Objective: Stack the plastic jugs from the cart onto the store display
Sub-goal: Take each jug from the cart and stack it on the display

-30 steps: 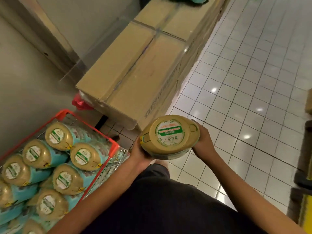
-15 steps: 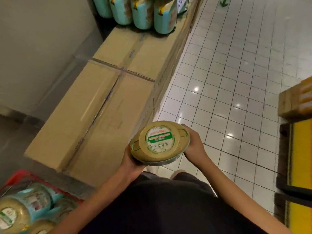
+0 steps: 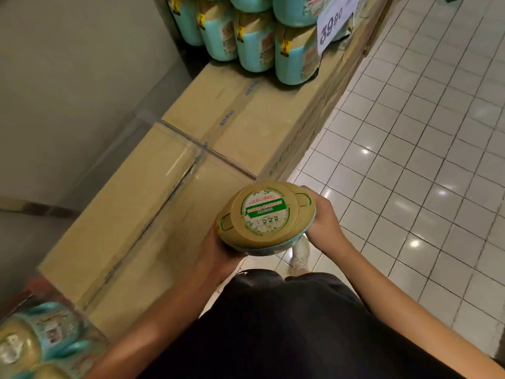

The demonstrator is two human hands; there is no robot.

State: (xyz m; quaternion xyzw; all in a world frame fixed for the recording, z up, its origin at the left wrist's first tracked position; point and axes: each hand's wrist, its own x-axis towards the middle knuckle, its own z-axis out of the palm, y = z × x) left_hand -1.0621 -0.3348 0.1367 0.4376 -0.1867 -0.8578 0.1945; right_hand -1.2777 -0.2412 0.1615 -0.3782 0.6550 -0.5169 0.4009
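At the lower-left edge of a shop aisle, spare jugs (image 3: 32,346) blur together, their cart lost to the frame and to motion. Beside them, taped cardboard boxes (image 3: 169,209) form the display's base. A person's left hand (image 3: 218,258) cups one jug (image 3: 266,218) from below while the right hand (image 3: 323,222) clasps its far side. Both grip it lid-up near the waist, well short of the stacked jugs (image 3: 254,42) beyond; the two-handed hold probably answers its weight. The jug's body hides most fingers. A price sign (image 3: 336,28), cropped at the top, seems to read 39.90 and masks part of the stack.
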